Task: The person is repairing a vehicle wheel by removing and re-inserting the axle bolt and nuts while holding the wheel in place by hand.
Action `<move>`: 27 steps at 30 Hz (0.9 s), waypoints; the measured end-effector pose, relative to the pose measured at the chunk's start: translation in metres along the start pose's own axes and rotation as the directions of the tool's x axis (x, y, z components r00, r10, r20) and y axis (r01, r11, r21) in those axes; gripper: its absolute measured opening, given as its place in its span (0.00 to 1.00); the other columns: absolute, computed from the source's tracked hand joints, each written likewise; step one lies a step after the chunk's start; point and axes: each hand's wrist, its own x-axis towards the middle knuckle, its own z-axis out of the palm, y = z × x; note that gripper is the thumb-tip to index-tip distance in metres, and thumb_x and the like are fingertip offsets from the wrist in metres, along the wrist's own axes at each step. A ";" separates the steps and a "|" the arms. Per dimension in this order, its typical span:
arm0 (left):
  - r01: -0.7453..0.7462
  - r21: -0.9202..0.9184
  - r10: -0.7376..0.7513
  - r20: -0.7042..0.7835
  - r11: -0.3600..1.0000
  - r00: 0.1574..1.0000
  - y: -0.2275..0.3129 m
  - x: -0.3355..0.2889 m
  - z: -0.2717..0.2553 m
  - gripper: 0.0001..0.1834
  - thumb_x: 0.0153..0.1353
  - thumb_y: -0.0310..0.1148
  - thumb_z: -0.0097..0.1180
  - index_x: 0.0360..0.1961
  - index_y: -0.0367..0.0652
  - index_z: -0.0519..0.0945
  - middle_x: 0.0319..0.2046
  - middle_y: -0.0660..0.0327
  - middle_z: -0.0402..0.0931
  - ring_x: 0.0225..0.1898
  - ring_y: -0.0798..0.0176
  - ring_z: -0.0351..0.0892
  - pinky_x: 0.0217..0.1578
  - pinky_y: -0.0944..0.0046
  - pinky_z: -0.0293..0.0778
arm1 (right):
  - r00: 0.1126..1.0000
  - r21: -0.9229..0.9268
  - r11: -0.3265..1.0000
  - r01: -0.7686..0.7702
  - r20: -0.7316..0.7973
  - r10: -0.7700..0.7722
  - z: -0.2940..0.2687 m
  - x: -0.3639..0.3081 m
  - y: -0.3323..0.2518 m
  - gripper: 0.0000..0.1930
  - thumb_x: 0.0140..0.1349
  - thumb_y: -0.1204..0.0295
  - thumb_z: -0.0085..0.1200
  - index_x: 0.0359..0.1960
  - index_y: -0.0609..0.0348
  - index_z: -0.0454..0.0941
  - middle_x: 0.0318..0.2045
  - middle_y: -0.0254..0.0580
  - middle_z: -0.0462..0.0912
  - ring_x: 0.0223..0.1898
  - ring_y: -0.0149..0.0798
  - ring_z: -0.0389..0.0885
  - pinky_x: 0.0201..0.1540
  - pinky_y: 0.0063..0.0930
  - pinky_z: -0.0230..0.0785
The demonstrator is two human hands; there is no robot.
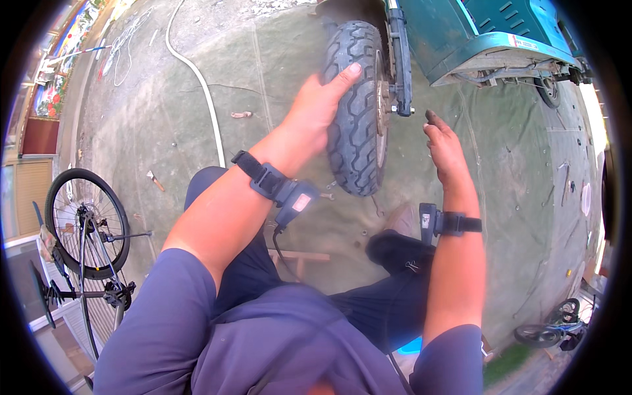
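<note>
A black treaded wheel (355, 125) stands upright in front of me, mounted beside a dark fork leg (399, 59) at the front of a teal vehicle (487, 46). My left hand (319, 105) grips the tyre from its left side, the thumb lying across the tread and the other fingers hidden behind it. An axle end with a nut (403, 110) shows at the bottom of the fork. Just right of it, apart from the wheel, is my right hand (447, 148) with curled fingers. Something dark shows at its fingertips; I cannot tell whether it is grime or a small thing.
A pale hose (197, 72) runs along the green ground mat on the left, near a hammer (156, 180). An upturned bicycle (85, 230) stands at far left. Small tools, including a spanner (327, 196), lie about. Another small bike (556, 326) is at lower right.
</note>
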 end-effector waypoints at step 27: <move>-0.090 0.100 0.094 -0.036 0.991 0.995 -0.013 0.002 0.004 0.27 0.61 0.41 0.63 0.55 0.37 0.71 0.47 0.59 0.77 0.46 0.66 0.77 0.49 0.62 0.75 | 0.987 0.190 0.975 -0.116 -0.090 0.135 0.039 0.030 0.029 0.26 0.58 0.76 0.45 0.60 0.70 0.72 0.36 0.30 0.77 0.27 0.22 0.62 0.31 0.16 0.56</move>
